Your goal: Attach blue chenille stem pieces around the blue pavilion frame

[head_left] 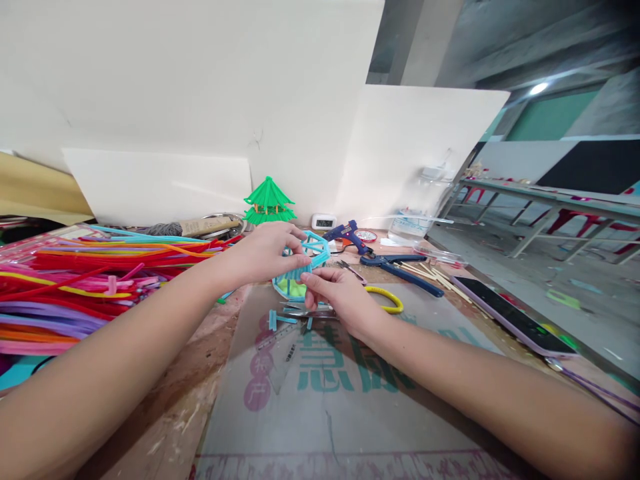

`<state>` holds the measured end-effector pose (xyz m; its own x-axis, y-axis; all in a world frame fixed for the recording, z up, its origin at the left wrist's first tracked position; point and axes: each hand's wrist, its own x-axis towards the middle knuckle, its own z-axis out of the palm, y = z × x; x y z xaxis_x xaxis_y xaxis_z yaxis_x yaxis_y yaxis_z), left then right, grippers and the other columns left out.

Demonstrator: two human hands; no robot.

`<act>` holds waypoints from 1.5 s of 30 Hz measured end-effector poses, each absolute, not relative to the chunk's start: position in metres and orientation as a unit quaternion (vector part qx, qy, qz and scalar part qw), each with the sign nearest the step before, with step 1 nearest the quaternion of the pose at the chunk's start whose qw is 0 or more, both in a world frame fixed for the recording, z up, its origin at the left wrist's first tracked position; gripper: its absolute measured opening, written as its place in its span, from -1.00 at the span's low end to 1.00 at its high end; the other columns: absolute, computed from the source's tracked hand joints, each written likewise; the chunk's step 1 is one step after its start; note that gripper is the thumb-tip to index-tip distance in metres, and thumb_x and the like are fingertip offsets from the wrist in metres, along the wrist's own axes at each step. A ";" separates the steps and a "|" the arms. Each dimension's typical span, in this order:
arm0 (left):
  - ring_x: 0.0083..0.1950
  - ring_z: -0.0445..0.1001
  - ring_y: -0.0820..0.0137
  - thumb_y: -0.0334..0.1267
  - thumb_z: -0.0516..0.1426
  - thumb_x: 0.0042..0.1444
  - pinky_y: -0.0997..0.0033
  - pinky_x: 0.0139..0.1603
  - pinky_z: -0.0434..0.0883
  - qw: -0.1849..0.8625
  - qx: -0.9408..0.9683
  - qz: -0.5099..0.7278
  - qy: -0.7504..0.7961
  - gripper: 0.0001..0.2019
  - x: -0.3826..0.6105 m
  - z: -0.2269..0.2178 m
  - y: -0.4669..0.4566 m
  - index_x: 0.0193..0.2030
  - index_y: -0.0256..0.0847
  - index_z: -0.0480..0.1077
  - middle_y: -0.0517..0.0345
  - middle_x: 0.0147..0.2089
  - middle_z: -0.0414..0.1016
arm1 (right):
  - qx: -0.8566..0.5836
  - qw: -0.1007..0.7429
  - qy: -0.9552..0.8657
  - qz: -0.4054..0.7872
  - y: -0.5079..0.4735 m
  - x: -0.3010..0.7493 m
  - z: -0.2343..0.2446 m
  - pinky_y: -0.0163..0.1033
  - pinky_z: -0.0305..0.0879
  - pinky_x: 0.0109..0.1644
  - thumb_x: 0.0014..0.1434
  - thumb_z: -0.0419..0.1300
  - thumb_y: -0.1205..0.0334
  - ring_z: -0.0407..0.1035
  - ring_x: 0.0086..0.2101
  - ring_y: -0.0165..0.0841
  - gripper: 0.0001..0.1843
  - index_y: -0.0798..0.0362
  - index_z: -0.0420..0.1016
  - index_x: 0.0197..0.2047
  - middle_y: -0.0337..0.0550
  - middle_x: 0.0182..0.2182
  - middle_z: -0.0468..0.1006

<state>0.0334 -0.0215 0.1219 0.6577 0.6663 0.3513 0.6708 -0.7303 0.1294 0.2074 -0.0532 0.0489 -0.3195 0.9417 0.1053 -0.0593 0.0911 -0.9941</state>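
My left hand curves over a light-blue frame that looks made of fuzzy pipe cleaners, with yellow-green at its base; its fingers grip the near side. Close by on the right, my right hand has thumb and fingertips pinched together at the frame's near edge. Whatever lies in that pinch is too small to make out. Beneath the right hand lie scissors with a yellow handle, partly covered by it. Short light-blue pipe-cleaner pieces and a clear set square rest on the mat.
Colourful pipe cleaners are heaped at left. Behind stand a green tree-like roof and a small digital clock. A blue glue gun, pliers, wooden sticks, a plastic bottle and a phone are at right.
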 end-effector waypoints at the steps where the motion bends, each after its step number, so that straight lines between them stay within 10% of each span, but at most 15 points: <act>1: 0.17 0.42 0.24 -0.08 0.08 0.20 0.29 0.16 0.32 0.005 -0.911 -0.193 -0.365 -0.68 0.033 0.121 -0.021 -0.37 -0.19 0.58 0.04 0.11 0.52 | -0.375 0.446 -0.591 0.558 -0.053 0.208 0.049 -0.30 0.25 -0.40 -0.04 0.37 -0.08 0.32 -0.58 -0.46 -0.60 0.10 0.46 -0.55 -0.24 -0.65 0.51; 34: 0.15 0.45 0.24 -0.04 0.04 0.20 0.29 0.11 0.37 0.030 -0.899 -0.233 -0.370 -0.64 0.036 0.117 -0.018 -0.40 -0.15 0.59 0.07 0.00 0.58 | -0.362 0.454 -0.613 0.536 -0.056 0.210 0.045 -0.29 0.25 -0.39 0.10 0.25 -0.11 0.33 -0.58 -0.43 -0.61 0.09 0.47 -0.46 -0.24 -0.65 0.50; 45: 0.23 0.34 0.13 0.10 0.19 0.09 0.12 0.24 0.26 0.036 -0.901 -0.225 -0.369 -0.63 0.018 0.138 -0.029 -0.13 -0.11 0.56 0.05 0.20 0.42 | -0.352 0.482 -0.600 0.533 -0.053 0.220 0.046 -0.28 0.25 -0.36 0.14 0.22 -0.13 0.34 -0.57 -0.41 -0.59 0.08 0.48 -0.41 -0.25 -0.65 0.49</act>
